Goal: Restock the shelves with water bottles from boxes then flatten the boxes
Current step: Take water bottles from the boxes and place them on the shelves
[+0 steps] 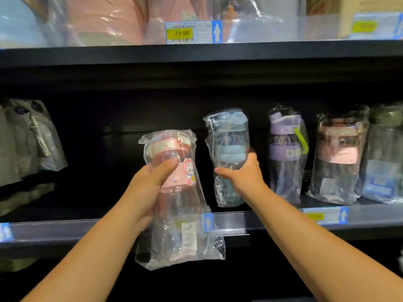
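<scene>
Left hand, frame centre: fingers curled round pink bottle in clear bag, held in front of the shelf edge. Right hand: gripping blue bottle, bagged, its base on the middle shelf. Centre right: purple bottle and second pink bottle, standing. Upper centre: price tag, "23.00".

Dark shop shelving fills the view: an upper shelf and a lower shelf, each fronted by a clear strip carrying price labels, 1 yellow tag reading 23.00. The back panel lies in shadow.
</scene>
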